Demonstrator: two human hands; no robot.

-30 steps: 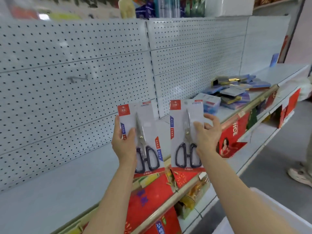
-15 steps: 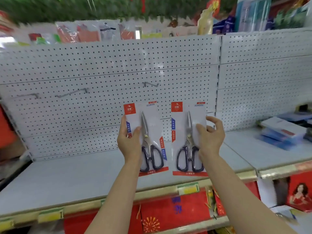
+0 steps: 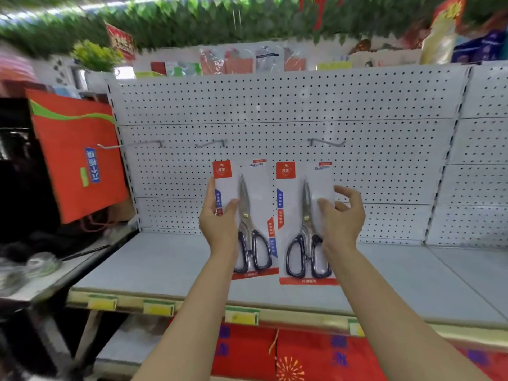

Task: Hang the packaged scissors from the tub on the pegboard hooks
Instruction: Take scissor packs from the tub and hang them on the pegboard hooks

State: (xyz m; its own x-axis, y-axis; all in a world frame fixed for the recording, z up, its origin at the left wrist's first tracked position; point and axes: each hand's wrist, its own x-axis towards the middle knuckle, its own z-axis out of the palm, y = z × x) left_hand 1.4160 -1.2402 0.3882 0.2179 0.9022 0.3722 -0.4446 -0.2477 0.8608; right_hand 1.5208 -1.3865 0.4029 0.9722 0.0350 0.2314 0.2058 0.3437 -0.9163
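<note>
I hold two carded packs of black-handled scissors upright in front of a white pegboard. My left hand grips the left scissors pack by its left edge. My right hand grips the right scissors pack by its right edge, fingers partly spread. Three bare metal hooks stick out of the board just above the packs: a long left hook, a middle hook and a right hook. The tub is out of view.
A grey shelf runs under the pegboard, with yellow price tags on its front edge. A red bag hangs at the left beside the long hook. Red packaged goods fill the shelf below. More pegboard continues to the right.
The view has swung left along the shelving and up. Three hooks and the red bag have come into sight. Both hands keep the packs side by side, raised slightly toward the hooks.
</note>
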